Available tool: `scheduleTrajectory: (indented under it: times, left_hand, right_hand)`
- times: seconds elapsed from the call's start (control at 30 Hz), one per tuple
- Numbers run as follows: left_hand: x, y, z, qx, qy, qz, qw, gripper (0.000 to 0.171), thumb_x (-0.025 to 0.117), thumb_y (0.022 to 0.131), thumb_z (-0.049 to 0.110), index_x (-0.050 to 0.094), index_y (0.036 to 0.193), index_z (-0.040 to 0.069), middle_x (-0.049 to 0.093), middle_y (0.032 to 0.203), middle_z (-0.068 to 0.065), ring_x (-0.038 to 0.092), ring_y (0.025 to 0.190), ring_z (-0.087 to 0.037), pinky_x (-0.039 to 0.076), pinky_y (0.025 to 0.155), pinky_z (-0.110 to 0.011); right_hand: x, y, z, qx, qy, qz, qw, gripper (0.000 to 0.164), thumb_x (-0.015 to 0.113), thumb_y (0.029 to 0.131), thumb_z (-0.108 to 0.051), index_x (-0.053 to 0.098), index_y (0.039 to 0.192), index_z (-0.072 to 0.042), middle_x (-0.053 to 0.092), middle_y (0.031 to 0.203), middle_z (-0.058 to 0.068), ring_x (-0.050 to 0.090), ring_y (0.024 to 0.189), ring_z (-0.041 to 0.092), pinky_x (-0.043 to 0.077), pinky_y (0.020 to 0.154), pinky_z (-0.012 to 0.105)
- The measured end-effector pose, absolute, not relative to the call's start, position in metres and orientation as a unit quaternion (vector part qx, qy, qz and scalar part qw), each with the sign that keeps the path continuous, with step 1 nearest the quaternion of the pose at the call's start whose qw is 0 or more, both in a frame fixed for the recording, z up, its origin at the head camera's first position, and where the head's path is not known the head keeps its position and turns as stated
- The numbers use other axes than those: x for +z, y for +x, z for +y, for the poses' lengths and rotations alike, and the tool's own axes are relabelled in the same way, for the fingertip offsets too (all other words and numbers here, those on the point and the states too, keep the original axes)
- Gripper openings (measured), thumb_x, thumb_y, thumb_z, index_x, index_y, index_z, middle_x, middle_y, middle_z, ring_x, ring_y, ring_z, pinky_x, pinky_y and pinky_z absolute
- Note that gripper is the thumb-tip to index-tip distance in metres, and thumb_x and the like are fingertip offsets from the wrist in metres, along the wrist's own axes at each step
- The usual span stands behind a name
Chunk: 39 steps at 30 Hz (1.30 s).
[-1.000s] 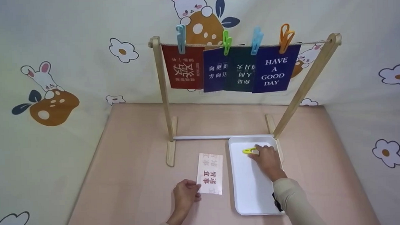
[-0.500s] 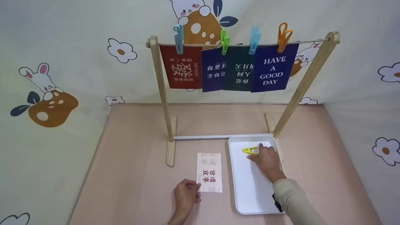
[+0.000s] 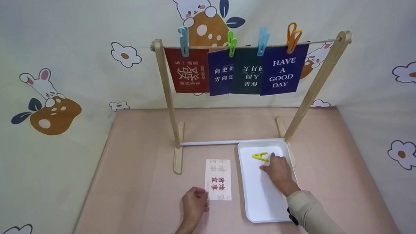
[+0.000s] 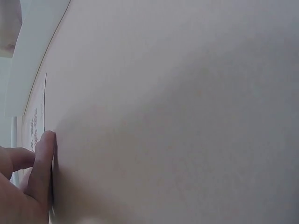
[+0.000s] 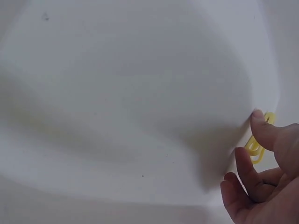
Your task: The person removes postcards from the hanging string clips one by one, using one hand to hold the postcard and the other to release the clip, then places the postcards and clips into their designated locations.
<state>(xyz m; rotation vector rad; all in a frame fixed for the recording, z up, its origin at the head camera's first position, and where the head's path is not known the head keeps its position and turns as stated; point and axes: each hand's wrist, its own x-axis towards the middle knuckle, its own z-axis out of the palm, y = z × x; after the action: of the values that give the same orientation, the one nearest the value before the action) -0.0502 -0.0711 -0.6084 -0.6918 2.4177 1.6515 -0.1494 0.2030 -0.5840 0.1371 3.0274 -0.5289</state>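
Note:
A white card with red Chinese characters (image 3: 218, 180) lies on the table left of the tray. My left hand (image 3: 193, 204) pinches its lower left edge; in the left wrist view the fingers (image 4: 44, 154) meet at the card's border (image 4: 41, 107). The yellow clothespin (image 3: 259, 156) lies in the far end of the white tray (image 3: 263, 207). Just to its right is my right hand (image 3: 280, 173), thumb and index finger spread apart. Seen from the right wrist, the clothespin (image 5: 255, 149) shows behind the parted thumb and fingers, partly hidden by them.
A wooden rack (image 3: 167, 90) with a white bottom bar (image 3: 209, 143) stands behind. On its string, several cards, including a red one (image 3: 189, 72) and a blue one (image 3: 282, 71), hang from coloured clothespins (image 3: 292, 38). A patterned cloth (image 3: 77, 42) surrounds the table.
My right thumb and fingers have come off the yellow clothespin and drawn slightly back and to the right, while it stays in place. The left hand has hardly moved at the card.

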Motion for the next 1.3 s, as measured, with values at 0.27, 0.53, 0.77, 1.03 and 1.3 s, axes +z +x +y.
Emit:
scheduleTrajectory:
  times: [0.27,0.53,0.77,1.03,1.3]
  left_hand:
    - [-0.605,-0.048,-0.078,0.566,-0.219,0.790,0.090,0.007,0.063,0.082,0.006,0.061,0.088,0.002,0.061,0.073,-0.008,0.062,0.056,-0.014,0.055,0.047,-0.026]
    - [-0.600,-0.046,-0.078,0.558,-0.202,0.797,0.118,0.006,0.063,0.082,0.006,0.060,0.087,0.003,0.058,0.076,-0.007,0.060,0.061,-0.014,0.055,0.049,-0.026]
    - [-0.586,-0.047,-0.078,0.538,-0.182,0.809,0.150,0.005,0.059,0.084,0.010,0.060,0.084,0.005,0.058,0.072,-0.005,0.055,0.057,-0.012,0.049,0.046,-0.021]
    - [-0.565,-0.055,-0.072,0.527,-0.123,0.825,0.161,0.014,0.057,0.085,0.016,0.061,0.090,0.003,0.061,0.078,-0.007,0.056,0.062,-0.013,0.047,0.050,-0.021]
    - [-0.540,-0.058,-0.060,0.521,-0.053,0.838,0.156,0.024,0.059,0.086,0.019,0.060,0.104,0.004,0.060,0.096,-0.005,0.059,0.088,-0.016,0.054,0.071,-0.026]
  right_hand:
    - [-0.580,-0.135,0.196,-0.174,0.026,0.984,0.004,0.054,0.079,0.069,-0.015,0.056,0.109,0.012,0.064,0.085,0.023,0.061,0.078,0.032,0.054,0.063,0.040]
    - [-0.582,-0.128,0.196,-0.181,0.029,0.983,-0.001,0.056,0.079,0.069,-0.013,0.056,0.115,0.008,0.064,0.084,0.015,0.058,0.079,0.027,0.053,0.061,0.036]
    - [-0.581,-0.119,0.197,-0.151,-0.013,0.986,-0.065,0.052,0.080,0.066,-0.015,0.060,0.112,0.001,0.064,0.091,0.014,0.057,0.081,0.027,0.052,0.061,0.036]
    - [-0.560,-0.112,0.202,-0.148,-0.048,0.976,-0.151,0.034,0.073,0.072,-0.013,0.065,0.104,-0.003,0.063,0.099,0.015,0.057,0.087,0.028,0.047,0.063,0.036]
    - [-0.534,-0.107,0.203,-0.168,-0.084,0.959,-0.213,0.028,0.074,0.073,-0.016,0.066,0.098,-0.006,0.060,0.100,0.011,0.055,0.089,0.026,0.040,0.064,0.032]
